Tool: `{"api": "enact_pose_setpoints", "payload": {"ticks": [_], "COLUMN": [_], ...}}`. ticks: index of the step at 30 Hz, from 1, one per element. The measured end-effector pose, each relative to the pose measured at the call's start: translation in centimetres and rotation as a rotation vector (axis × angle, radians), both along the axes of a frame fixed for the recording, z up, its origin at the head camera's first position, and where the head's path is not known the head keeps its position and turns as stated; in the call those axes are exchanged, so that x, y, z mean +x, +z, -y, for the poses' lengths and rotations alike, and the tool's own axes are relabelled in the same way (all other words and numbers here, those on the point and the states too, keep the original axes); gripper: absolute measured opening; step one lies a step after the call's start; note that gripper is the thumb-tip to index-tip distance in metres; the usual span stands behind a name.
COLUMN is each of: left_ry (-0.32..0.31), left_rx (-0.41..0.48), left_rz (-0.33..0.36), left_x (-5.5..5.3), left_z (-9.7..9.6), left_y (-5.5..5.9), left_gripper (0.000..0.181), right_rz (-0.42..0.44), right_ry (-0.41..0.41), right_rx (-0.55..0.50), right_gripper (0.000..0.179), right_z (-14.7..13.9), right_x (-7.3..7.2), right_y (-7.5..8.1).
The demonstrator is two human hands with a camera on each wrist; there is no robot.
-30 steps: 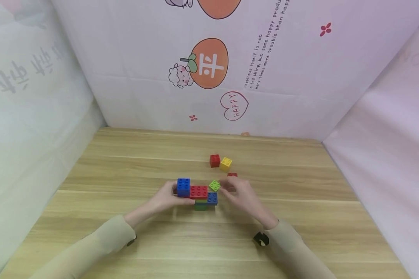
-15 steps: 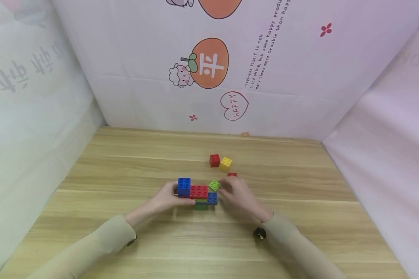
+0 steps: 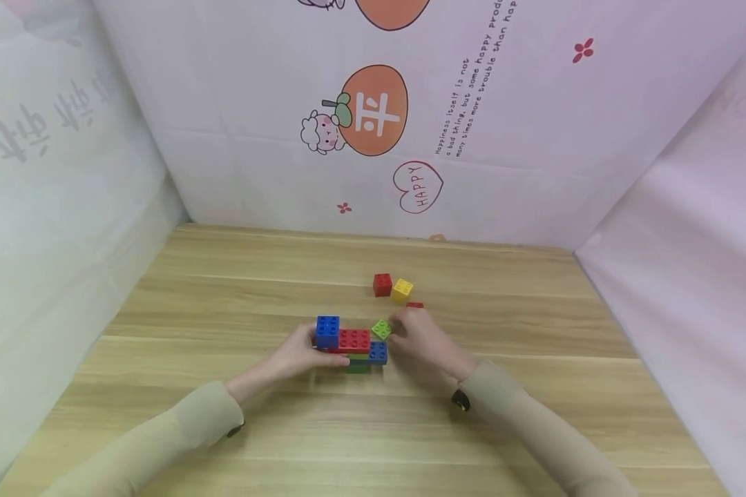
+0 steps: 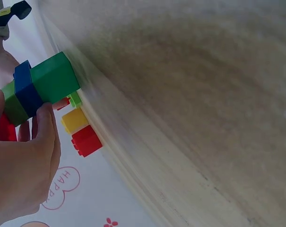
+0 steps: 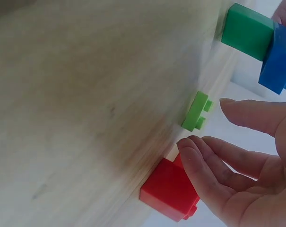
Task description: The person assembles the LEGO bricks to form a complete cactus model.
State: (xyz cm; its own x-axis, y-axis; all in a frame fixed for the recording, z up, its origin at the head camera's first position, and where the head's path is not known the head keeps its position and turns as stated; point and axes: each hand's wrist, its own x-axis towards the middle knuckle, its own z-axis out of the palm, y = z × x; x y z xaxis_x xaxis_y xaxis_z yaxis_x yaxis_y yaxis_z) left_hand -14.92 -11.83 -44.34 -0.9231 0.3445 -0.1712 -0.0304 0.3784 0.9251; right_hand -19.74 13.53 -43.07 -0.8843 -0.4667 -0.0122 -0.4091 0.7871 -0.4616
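Observation:
My left hand holds a stack of toy building bricks by its left side. The stack has a blue square brick on top at the left and a longer red brick. Below these come a light green layer, a blue brick and a dark green brick. My right hand is beside a small lime green brick lying on the table. In the right wrist view, its thumb and fingers are apart, with nothing between them. A red brick lies close to those fingers.
Farther back on the wooden table stand another red brick and a yellow brick, side by side. White printed cloth walls off the back and both sides.
My right hand has shifted slightly left and forward beside the lime green brick, its forearm swinging inward. The left hand and the stack have hardly moved.

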Motion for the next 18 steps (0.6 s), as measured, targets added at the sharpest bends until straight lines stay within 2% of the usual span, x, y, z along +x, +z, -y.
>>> {"api": "enact_pose_setpoints", "payload": {"ticks": [6, 12, 18], "left_ry": [0.017, 0.002, -0.012], "left_rx": [-0.008, -0.001, 0.004], "left_rz": [0.017, 0.009, 0.003], "left_x": [-0.1, -0.1, 0.0], "left_z": [-0.1, -0.1, 0.0], "left_y": [0.1, 0.2, 0.2], "left_gripper": [0.056, 0.054, 0.053], "right_rz": [0.057, 0.040, 0.046], "right_ry": [0.002, 0.016, -0.016], "right_rx": [0.067, 0.102, 0.139], "right_gripper": [0.019, 0.018, 0.021], "right_z": [0.8, 1.3, 1.6], "right_x": [-0.5, -0.6, -0.6], "right_y": [0.0, 0.1, -0.1]}}
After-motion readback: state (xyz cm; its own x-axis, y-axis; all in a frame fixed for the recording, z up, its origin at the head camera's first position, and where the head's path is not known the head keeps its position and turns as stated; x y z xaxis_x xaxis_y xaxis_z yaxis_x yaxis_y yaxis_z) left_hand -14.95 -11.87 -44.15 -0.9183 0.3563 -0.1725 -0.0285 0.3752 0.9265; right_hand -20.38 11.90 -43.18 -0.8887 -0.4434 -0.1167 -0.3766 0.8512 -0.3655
